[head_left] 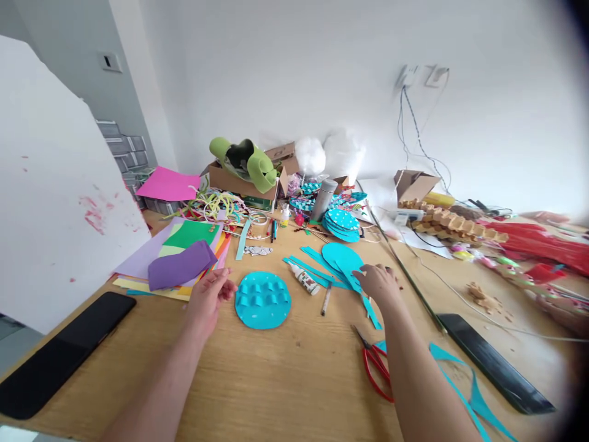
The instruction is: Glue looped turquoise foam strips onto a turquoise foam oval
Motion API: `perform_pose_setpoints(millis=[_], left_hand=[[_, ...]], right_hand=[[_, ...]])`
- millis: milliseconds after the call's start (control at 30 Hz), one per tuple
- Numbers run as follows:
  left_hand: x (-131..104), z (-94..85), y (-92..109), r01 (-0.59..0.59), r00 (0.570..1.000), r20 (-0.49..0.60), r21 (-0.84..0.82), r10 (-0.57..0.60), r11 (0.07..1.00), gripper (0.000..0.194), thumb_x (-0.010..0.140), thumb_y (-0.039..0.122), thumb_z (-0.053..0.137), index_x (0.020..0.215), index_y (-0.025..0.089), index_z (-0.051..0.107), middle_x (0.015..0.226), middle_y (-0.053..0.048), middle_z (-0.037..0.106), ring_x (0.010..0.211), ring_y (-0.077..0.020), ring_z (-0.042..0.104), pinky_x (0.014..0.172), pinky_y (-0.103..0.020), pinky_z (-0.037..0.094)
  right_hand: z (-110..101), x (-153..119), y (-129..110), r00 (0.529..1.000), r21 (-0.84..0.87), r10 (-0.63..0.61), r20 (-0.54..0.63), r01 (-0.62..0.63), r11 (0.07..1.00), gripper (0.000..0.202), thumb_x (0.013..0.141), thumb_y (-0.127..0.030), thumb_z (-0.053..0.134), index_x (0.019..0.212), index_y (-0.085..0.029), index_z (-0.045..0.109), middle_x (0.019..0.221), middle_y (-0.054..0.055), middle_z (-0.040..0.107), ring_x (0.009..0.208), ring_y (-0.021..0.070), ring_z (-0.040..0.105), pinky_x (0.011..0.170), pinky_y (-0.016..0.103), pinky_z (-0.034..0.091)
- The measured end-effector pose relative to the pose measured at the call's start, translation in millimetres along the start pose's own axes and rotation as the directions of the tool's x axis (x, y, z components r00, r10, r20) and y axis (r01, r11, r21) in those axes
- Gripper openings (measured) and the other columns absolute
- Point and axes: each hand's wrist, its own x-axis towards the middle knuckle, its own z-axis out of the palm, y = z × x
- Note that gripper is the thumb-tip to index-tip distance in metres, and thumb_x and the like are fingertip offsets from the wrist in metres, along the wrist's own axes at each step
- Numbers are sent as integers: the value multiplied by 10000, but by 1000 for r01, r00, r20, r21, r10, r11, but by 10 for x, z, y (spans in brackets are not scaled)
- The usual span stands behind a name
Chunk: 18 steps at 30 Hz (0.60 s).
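Note:
A round blue foam disc [263, 319] lies on the table, with rows of small raised strip loops across its upper half. Just left of it hovers my left hand [212, 298], fingers loosely bent and apart, apparently holding nothing. On the right, my right hand [381, 283] reaches over a pile of blue strips [372, 312] and a plain blue disc [339, 253]; its thumb and fingertips pinch at one strip. Between the hands are a white glue bottle [304, 278] on its side and a pen [326, 299]. Red-handled scissors [375, 362] lie partly behind my right forearm.
Coloured sheets [181, 267] and a black phone-like slab [69, 350] lie at left. A second dark slab [494, 362], blue offcuts [481, 399] and a long thin stick [405, 264] are at right. Stacked dotted discs [341, 226], a grey cylinder [324, 199] and boxes stand behind.

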Motion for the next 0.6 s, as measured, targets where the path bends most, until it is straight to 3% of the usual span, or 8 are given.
perform_pose_setpoints(millis=[67, 167, 267, 433, 600], left_hand=[[-3, 12, 3, 9, 1000, 5, 7, -9, 1000, 463, 557, 469, 828, 825, 133, 657, 541, -9, 640, 483, -97, 534, 484, -194, 387], [-5, 20, 5, 29, 1000, 0, 17, -29, 999, 487, 538, 470, 830, 837, 128, 654, 529, -5, 637, 468, -94, 521, 482, -197, 388], [-1, 10, 8, 44, 999, -13, 9, -44, 999, 480, 526, 445, 835, 838, 130, 651, 530, -4, 637, 472, -94, 522, 483, -196, 384], [19, -20, 19, 30, 999, -14, -22, -31, 999, 434, 540, 414, 828, 815, 134, 645, 527, -3, 634, 479, -89, 519, 482, -190, 378], [6, -16, 21, 6, 1000, 10, -2, -6, 1000, 392, 587, 414, 806, 812, 138, 641, 555, -4, 640, 496, -86, 526, 498, -190, 389]], right_hand=[[58, 39, -188, 999, 21, -52, 2, 52, 998, 371, 916, -376, 429, 1126, -185, 669, 1164, 167, 647, 1104, 302, 549, 868, 405, 399], [162, 124, -498, 987, 71, -144, 73, 139, 988, 289, 864, -399, 539, 1043, -241, 701, 1126, 103, 671, 1144, 292, 517, 877, 370, 382], [244, 191, -702, 982, 81, -135, 129, 125, 989, 236, 798, -310, 625, 991, -200, 705, 1108, 130, 672, 1136, 332, 520, 863, 411, 382], [223, 224, -754, 982, 110, -84, 170, 66, 992, 225, 754, -198, 634, 969, -173, 698, 1078, 143, 682, 1071, 329, 574, 843, 430, 392], [-9, 126, -741, 991, 180, -99, 95, 81, 980, 184, 812, -223, 539, 914, -169, 682, 1035, 133, 681, 977, 273, 603, 765, 360, 418]])
